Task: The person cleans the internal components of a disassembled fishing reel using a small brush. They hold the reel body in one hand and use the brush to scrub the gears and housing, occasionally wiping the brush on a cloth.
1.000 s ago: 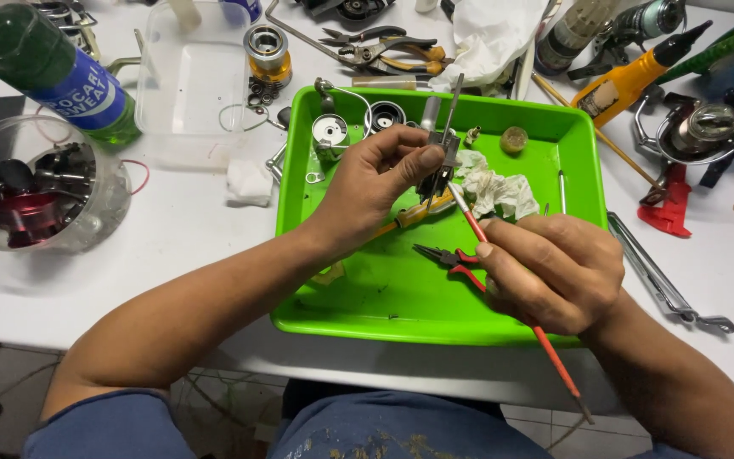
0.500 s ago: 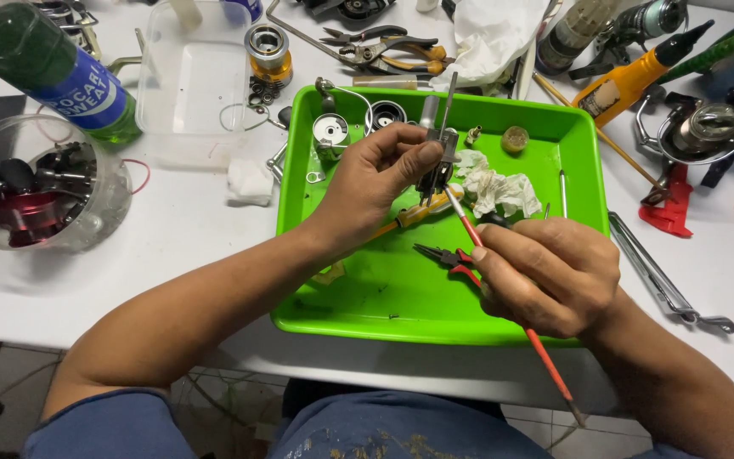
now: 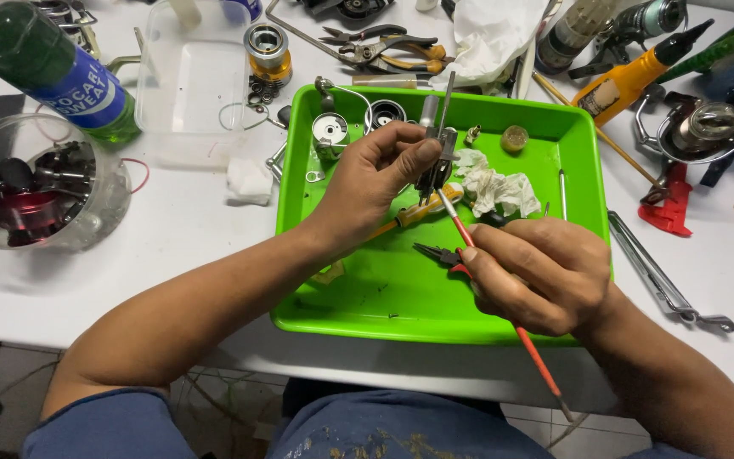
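Two hands are held over the green tray (image 3: 367, 314) at centre frame: a small metal part (image 3: 437, 161) is pinched in the left hand (image 3: 375, 183), and the red-handled brush (image 3: 503, 306), clasped by the right hand (image 3: 541, 276), has been kept against it, barely shifted

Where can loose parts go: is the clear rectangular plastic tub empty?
Nearly empty: the clear rectangular plastic tub shows bare bottom, with small dark rings in one corner.

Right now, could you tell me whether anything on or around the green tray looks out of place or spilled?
Nothing looks spilled or broken. The green tray carries small dark specks near its front, and a crumpled tissue lies among the parts. The left hand holds a small metal part upright while the right hand brings a red-handled brush to it.
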